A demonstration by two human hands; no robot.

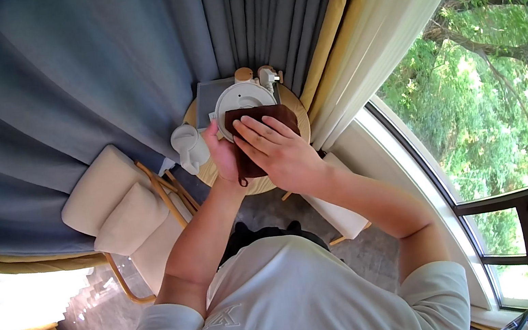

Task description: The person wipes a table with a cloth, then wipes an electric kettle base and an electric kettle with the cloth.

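Observation:
A folded dark brown cloth [249, 166] with a small hanging loop lies between my hands above the round wooden table. My left hand [224, 154] holds its left edge, thumb up, with the other fingers hidden behind the cloth. Flat on top of the cloth rests my right hand [275, 146], its fingers stretched out and slightly apart. Just beyond the cloth is a round white base or dish [226, 102], partly covered by it. A white kettle or jug [186, 143] with a handle stands left of my left hand.
On the round wooden table [301, 117] are a grey tray [204, 98], a brown-topped container [243, 74] and a white plug [268, 76]. A beige cushioned chair [108, 183] stands at left, another seat [344, 211] at right. Curtains and a window border the area.

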